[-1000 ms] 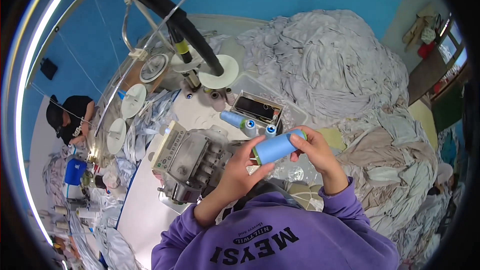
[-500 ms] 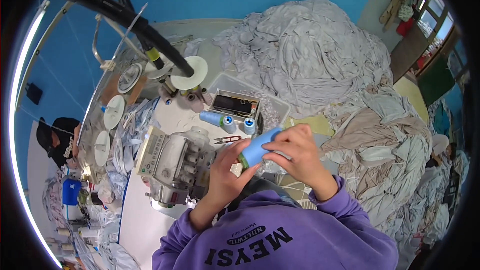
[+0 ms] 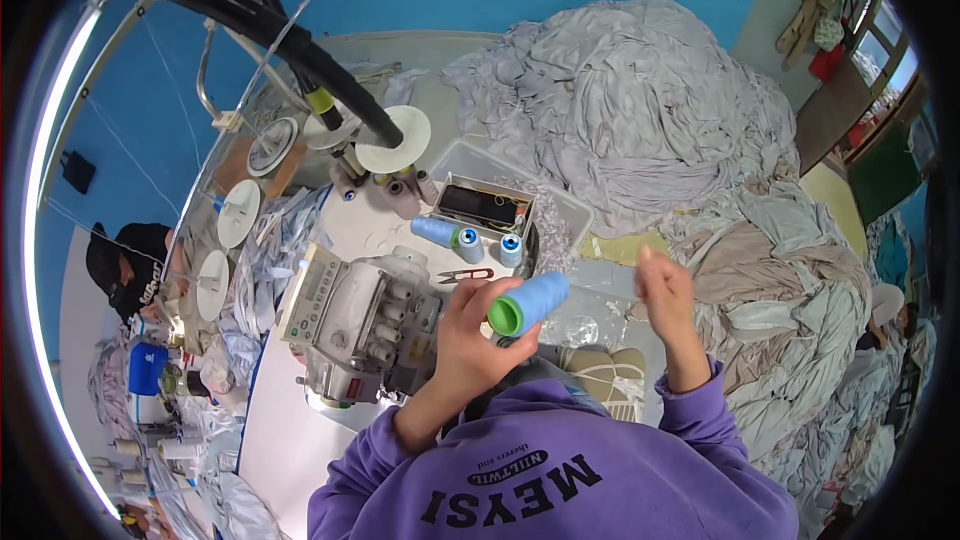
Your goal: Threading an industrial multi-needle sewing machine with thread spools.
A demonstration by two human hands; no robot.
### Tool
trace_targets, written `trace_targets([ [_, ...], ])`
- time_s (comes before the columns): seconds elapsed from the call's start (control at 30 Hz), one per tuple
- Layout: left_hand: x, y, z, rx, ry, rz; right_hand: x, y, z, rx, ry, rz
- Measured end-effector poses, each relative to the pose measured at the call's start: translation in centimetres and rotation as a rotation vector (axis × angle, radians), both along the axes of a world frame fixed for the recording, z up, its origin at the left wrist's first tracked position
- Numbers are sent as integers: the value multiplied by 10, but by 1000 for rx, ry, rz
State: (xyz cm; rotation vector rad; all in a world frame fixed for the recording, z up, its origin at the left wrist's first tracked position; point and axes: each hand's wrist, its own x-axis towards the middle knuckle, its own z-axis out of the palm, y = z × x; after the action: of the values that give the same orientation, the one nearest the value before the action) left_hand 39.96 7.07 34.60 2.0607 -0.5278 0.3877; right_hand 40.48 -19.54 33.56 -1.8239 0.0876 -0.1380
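My left hand (image 3: 470, 345) is wrapped round a light blue cone of thread (image 3: 540, 298). Its hollow green base is turned toward me. To the right of the cone and apart from it, my right hand (image 3: 668, 295) is raised with its fingers curled together; whatever they pinch is too small to make out. Just beyond the cone, red-handled thread snips (image 3: 466, 275) lie on the white table. Past them are a blue cone of thread (image 3: 435, 231) on its side and two small blue spools, one left (image 3: 470, 244) and one right (image 3: 511, 250).
An overlock sewing machine (image 3: 345, 315) stands left of my hands. Beyond the spools, a box with a dark phone-like slab (image 3: 484, 205) sits by a clear plastic bin (image 3: 572, 215). A large heap of grey fabric (image 3: 620, 110) fills the far right. Another person (image 3: 130, 265) is at the left.
My right hand has left the blue cone and moved right, its fingers now curled together. The left hand keeps hold of the cone, whose green base has turned more toward me.
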Motion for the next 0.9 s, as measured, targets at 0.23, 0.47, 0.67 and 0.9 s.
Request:
trace_targets([
  [0.23, 2, -5, 2, -33, -34, 60, -3, 24, -1, -169, -30, -124],
  [0.47, 3, -5, 3, -42, 5, 36, -9, 34, 4, -380, -138, 91],
  [0.67, 1, -3, -8, -161, 86, -13, -12, 43, 11, -411, -154, 125],
  [0.9, -2, -3, -6, -98, 42, 6, -11, 53, 21, -448, -306, 54],
])
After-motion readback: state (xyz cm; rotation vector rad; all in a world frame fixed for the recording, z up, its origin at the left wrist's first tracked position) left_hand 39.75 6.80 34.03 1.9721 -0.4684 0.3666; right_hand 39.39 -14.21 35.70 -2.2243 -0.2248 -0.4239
